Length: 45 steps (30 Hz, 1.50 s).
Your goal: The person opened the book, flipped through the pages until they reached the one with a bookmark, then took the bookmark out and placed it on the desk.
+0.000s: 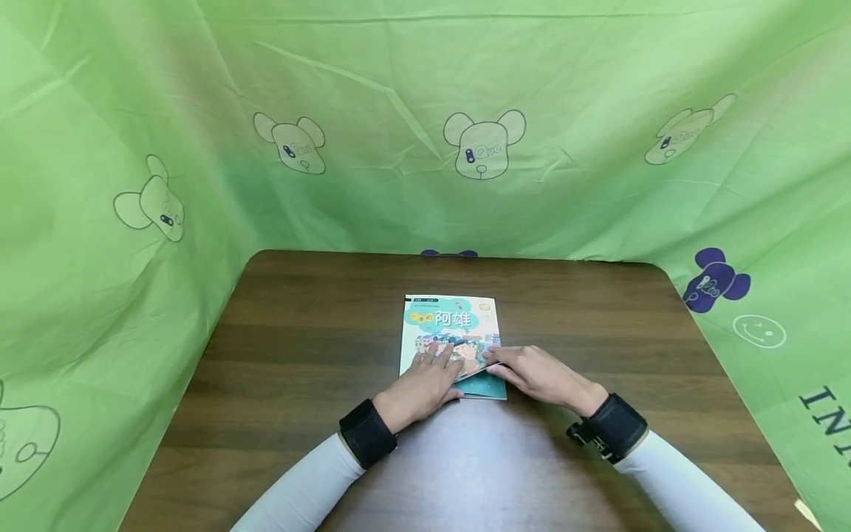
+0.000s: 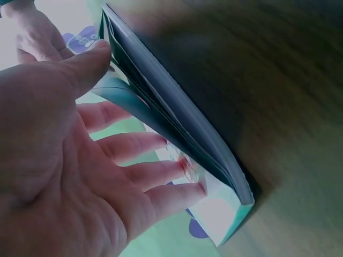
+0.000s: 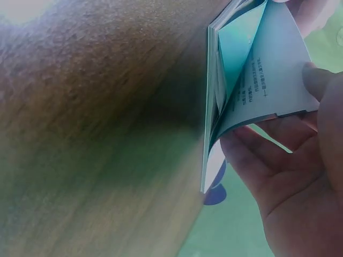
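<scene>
A thin book [image 1: 453, 325] with a light, illustrated cover lies on the table, its lower right cover corner lifted. My left hand [image 1: 422, 388] rests on the lower left of the cover, fingers spread and fairly straight. In the left wrist view, its thumb [image 2: 91, 67] is at the book's open lower edge. My right hand [image 1: 541, 377] pinches the raised cover corner between thumb and fingers. From the right wrist, the cover's pale inside [image 3: 273, 69] shows printed lines, and a teal page [image 3: 236, 45] lies beneath it.
The brown wooden table [image 1: 299, 332] extends around the book on all sides. A green cloth [image 1: 385, 66] with cartoon mouse heads hangs behind the table and along both sides. Black bands [image 1: 368, 434] circle both wrists, over white sleeves.
</scene>
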Tool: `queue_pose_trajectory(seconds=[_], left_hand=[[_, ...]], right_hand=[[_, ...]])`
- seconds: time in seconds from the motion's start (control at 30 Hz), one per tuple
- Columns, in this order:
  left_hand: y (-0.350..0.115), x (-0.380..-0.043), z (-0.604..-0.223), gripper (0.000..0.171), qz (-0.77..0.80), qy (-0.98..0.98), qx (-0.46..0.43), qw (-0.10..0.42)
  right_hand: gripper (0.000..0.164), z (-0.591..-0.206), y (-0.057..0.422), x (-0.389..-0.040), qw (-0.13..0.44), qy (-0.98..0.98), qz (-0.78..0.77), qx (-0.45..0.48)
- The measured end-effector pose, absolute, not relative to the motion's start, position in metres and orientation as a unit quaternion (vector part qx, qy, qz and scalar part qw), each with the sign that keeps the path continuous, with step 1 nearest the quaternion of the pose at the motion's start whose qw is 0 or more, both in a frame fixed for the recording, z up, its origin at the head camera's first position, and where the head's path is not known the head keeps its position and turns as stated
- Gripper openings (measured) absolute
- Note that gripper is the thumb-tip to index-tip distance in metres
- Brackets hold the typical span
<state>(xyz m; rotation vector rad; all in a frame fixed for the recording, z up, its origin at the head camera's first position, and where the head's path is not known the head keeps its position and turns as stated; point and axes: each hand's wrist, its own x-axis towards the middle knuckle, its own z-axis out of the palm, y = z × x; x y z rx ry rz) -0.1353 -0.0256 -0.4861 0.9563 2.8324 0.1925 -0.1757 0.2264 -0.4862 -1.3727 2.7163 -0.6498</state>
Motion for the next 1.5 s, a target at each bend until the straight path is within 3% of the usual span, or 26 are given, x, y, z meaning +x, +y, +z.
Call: queue_pose_trajectory(seconds=[0.17, 0.4, 0.67, 0.8, 0.97, 1.2, 1.37, 1.5], left_hand=[[-0.027, -0.137, -0.487, 0.057, 0.078, 0.941, 0.321, 0.071], [-0.027, -0.137, -0.489, 0.045, 0.087, 0.941, 0.320, 0.075], [-0.029, -0.136, -0.491, 0.049, 0.133, 0.940, 0.305, 0.074], [-0.035, -0.135, -0.492, 0.055, 0.170, 0.934, 0.309, 0.060], [-0.040, -0.136, -0.495, 0.060, 0.233, 0.920, 0.314, 0.034], [-0.046, -0.139, -0.494, 0.067, 0.287, 0.908, 0.306, 0.013], [-0.051, -0.140, -0.495, 0.065, 0.315, 0.900, 0.300, -0.008], [-0.057, -0.141, -0.496, 0.068, 0.332, 0.897, 0.287, -0.059]], right_hand=[[0.031, -0.486, 0.227, -0.176, 0.005, 0.874, -0.205, -0.440], [0.034, -0.486, 0.228, -0.176, -0.013, 0.879, -0.203, -0.432], [0.069, -0.489, 0.238, -0.176, -0.068, 0.909, -0.221, -0.346], [0.066, -0.493, 0.242, -0.175, -0.080, 0.924, -0.227, -0.296], [0.054, -0.495, 0.240, -0.169, -0.066, 0.934, -0.216, -0.278], [0.078, -0.497, 0.228, -0.165, 0.008, 0.909, -0.190, -0.372], [0.071, -0.502, 0.226, -0.164, 0.030, 0.898, -0.173, -0.404], [0.064, -0.502, 0.226, -0.164, 0.030, 0.891, -0.170, -0.421]])
